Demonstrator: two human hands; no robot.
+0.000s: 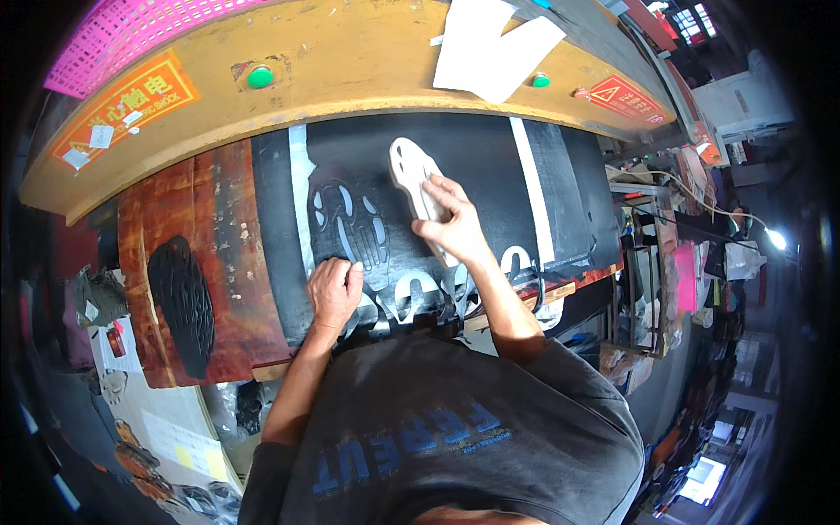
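White and slim, the sole [406,173] sits over the middle of the black sheet [494,188], and the right hand [455,223] has it, thumb on one side, fingers on the other! Whether it touches the sheet, I can't tell. Over to the left hand [334,289]: fingers curled, knuckles up, down by the sheet's near part, well apart from the right; whether it pinches anything, I can't say. Just beyond it, slotted outlines [360,229] mark the sheet. Out left, a ridged black sole [181,302] lies on the reddish-brown board [234,302]. Across the far side runs the yellow beam [350,61], green buttons [260,77] on its face!
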